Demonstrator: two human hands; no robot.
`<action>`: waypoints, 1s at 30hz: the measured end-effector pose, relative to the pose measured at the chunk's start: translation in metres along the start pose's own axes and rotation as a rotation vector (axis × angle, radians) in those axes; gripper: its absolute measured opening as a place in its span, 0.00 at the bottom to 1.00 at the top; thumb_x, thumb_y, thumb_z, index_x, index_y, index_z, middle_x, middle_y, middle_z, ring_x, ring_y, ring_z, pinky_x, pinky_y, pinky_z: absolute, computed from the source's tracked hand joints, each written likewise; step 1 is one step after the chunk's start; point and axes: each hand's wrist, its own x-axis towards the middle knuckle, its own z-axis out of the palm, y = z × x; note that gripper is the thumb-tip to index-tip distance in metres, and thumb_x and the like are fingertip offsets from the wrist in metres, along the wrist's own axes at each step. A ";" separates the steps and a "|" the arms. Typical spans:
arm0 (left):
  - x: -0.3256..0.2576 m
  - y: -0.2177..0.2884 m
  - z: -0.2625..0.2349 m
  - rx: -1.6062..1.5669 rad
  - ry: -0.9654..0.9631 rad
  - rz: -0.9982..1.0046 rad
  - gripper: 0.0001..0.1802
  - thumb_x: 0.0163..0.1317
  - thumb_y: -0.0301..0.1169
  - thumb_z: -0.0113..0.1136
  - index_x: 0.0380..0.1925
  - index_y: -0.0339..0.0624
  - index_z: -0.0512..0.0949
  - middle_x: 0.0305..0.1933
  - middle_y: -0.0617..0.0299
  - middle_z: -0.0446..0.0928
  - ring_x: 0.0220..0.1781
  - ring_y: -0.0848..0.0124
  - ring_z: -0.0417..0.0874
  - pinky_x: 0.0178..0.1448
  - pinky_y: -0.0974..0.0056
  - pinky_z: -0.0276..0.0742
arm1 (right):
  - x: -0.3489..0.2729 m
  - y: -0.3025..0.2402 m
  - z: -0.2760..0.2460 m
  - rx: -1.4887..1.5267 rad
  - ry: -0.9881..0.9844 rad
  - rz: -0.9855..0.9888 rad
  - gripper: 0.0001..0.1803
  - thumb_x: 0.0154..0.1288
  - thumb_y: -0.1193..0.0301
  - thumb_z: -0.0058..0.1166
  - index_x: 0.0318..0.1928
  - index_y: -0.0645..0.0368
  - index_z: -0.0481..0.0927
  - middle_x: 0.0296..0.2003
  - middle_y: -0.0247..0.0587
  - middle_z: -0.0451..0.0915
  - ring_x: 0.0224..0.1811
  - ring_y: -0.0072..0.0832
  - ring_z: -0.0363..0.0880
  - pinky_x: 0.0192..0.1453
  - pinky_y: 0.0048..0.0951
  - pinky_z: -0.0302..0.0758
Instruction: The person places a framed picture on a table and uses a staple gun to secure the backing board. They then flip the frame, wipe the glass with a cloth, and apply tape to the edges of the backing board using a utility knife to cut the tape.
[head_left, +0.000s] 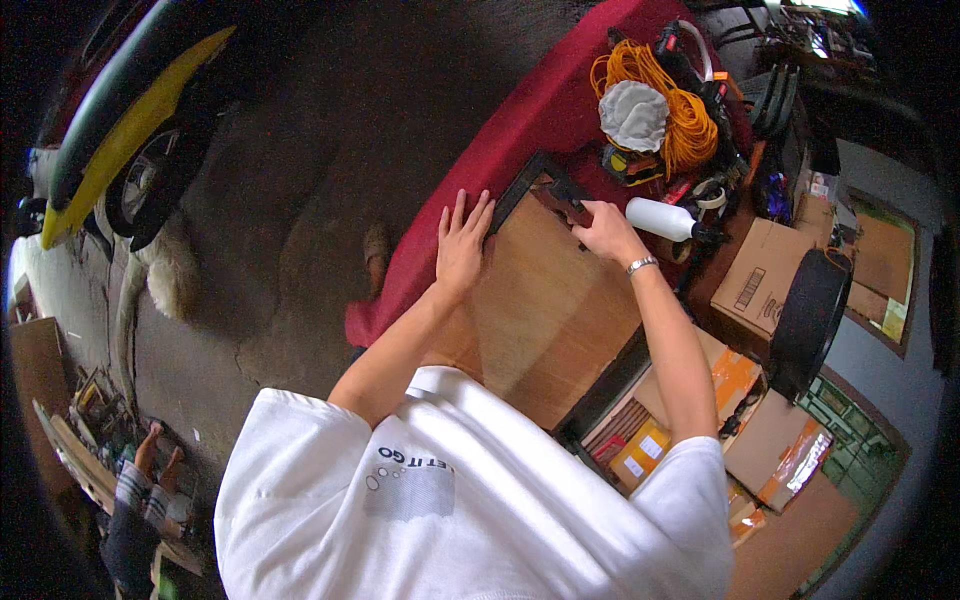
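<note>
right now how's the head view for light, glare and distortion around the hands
Head view: the left hand and right hand on the wooden board are evenly lit and sharp; the board shows a soft sheen; fisheye bends its edges, corners fall to black, and the window top right is blown out.

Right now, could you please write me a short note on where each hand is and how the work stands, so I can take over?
Left hand: lies flat, fingers spread, on the near left edge of the wooden board, steadying it.
Right hand: closed around a small dark tool at the board's far edge, beside the black frame.
The board lies on a table with a red cloth. A white bottle lies just right of the right hand; orange cord sits beyond.
Done: board placed and held.
Left: what the tool is doing at the far edge is too small to tell.
</note>
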 end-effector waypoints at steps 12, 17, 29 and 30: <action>-0.003 -0.003 0.011 0.089 0.075 0.047 0.36 0.66 0.31 0.56 0.76 0.47 0.62 0.84 0.64 0.54 0.86 0.53 0.47 0.84 0.38 0.43 | -0.016 0.001 0.003 0.215 -0.116 -0.064 0.19 0.60 0.69 0.59 0.50 0.66 0.77 0.32 0.42 0.82 0.37 0.29 0.80 0.46 0.34 0.77; -0.030 -0.014 0.008 0.012 0.068 -0.012 0.37 0.67 0.40 0.61 0.76 0.49 0.63 0.83 0.60 0.55 0.85 0.52 0.48 0.84 0.38 0.45 | -0.065 -0.006 0.040 0.174 -0.046 -0.097 0.17 0.59 0.69 0.58 0.47 0.66 0.77 0.37 0.66 0.81 0.43 0.61 0.81 0.48 0.48 0.76; -0.091 -0.017 -0.005 -0.019 0.017 -0.085 0.44 0.60 0.24 0.53 0.79 0.59 0.57 0.84 0.71 0.55 0.86 0.52 0.45 0.84 0.39 0.41 | -0.068 -0.061 0.064 0.023 0.056 -0.096 0.14 0.58 0.66 0.61 0.30 0.68 0.79 0.22 0.60 0.76 0.28 0.55 0.80 0.37 0.46 0.73; -0.092 -0.016 -0.005 0.023 -0.048 -0.118 0.44 0.61 0.23 0.52 0.79 0.59 0.57 0.84 0.72 0.55 0.86 0.52 0.45 0.84 0.38 0.41 | -0.071 -0.061 0.063 0.037 0.001 -0.064 0.13 0.58 0.67 0.61 0.33 0.68 0.80 0.24 0.60 0.78 0.31 0.55 0.81 0.38 0.46 0.74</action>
